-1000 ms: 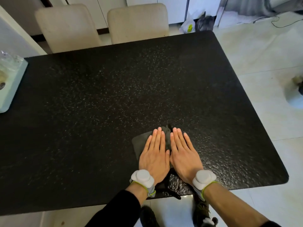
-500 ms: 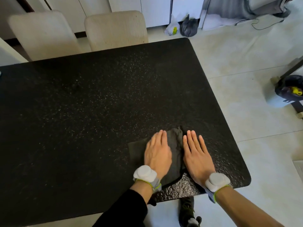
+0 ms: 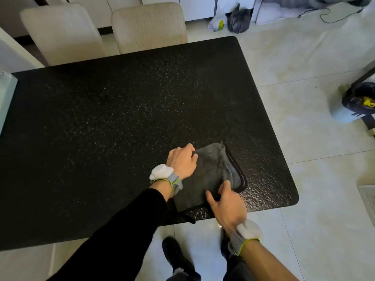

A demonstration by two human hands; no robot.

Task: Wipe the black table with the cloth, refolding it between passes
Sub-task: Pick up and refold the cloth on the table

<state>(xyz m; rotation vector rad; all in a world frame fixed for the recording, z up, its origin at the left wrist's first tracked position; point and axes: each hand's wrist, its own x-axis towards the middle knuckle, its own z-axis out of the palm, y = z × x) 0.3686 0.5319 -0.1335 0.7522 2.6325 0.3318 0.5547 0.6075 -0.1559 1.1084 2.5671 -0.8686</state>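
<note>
A dark grey cloth (image 3: 211, 175) with a black border lies partly folded near the front right corner of the black speckled table (image 3: 121, 118). My left hand (image 3: 182, 161) curls its fingers over the cloth's far left edge and grips it. My right hand (image 3: 225, 203) pinches the cloth's near right part between thumb and fingers. A folded-over layer shows along the cloth's right side. A black loop of the cloth hangs at the table's front edge.
Two beige chairs (image 3: 148, 25) stand at the far side of the table. A pale green tray (image 3: 6, 98) sits at the table's left edge. Bags (image 3: 237, 19) lie on the tiled floor behind, and a black bin (image 3: 359, 100) stands to the right.
Both hands were pressing flat on the cloth side by side. They have now spread apart and curled to grip the cloth's edges, and the cloth lies more opened out.
</note>
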